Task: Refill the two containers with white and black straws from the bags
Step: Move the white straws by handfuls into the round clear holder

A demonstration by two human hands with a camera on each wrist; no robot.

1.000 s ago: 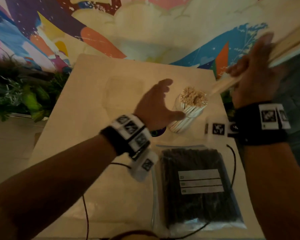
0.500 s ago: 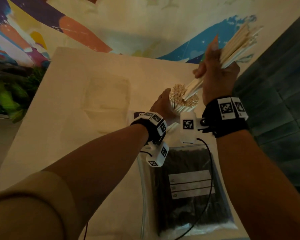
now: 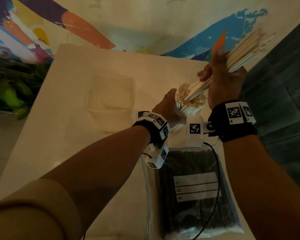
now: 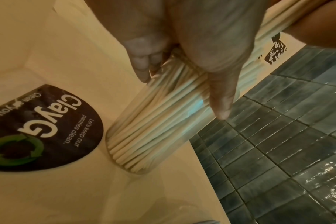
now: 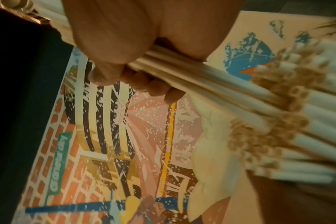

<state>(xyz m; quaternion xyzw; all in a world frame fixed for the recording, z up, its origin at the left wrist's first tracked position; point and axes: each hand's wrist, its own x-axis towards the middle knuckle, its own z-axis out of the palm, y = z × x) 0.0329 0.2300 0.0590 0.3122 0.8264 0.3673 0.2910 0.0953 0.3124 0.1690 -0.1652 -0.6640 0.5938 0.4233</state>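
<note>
I wear black wrist straps (image 3: 232, 129) carrying white blocks printed with black square markers (image 3: 195, 128), one screw (image 3: 210, 125) showing at three o'clock, thin black cables (image 3: 215, 170) trailing, and a tan sleeve (image 3: 33, 213) at seven o'clock.

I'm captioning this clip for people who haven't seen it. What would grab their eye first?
The right hand grips a bundle of white straws, its lower tips pushing into a clear container already packed with straws, which the left hand steadies. Nearer the person, a bag of black straws lies flat on the table.
</note>
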